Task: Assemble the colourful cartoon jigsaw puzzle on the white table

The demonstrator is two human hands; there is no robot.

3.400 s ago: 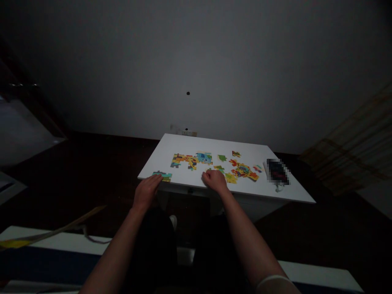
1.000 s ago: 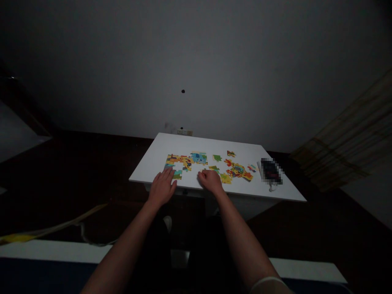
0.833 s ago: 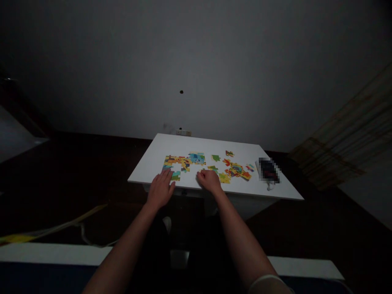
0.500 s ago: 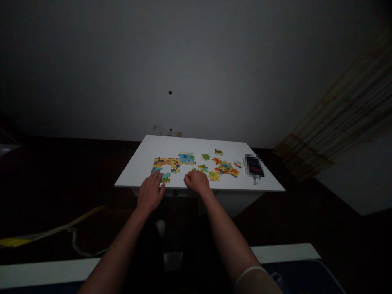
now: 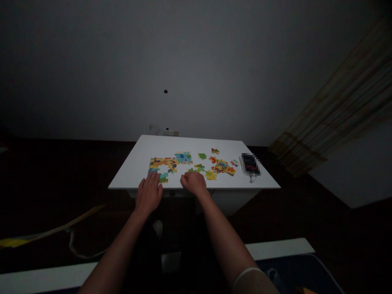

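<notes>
Left hand [image 5: 149,195] flat, fingers extended onto the near edge of the joined puzzle [image 5: 162,161], just ahead of it on the bench [image 5: 125,176]. Right hand [image 5: 194,182] curled into a fist, can't tell if holding anything; loose pieces [image 5: 210,175] beyond it and rightward.

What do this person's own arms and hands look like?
Both the left hand and right hand are ungloved, and the forearms look bare, without visible cables or markings. A thin, pale, curved band, possibly a sleeve hem, crosses the right arm near the elbow.
</notes>
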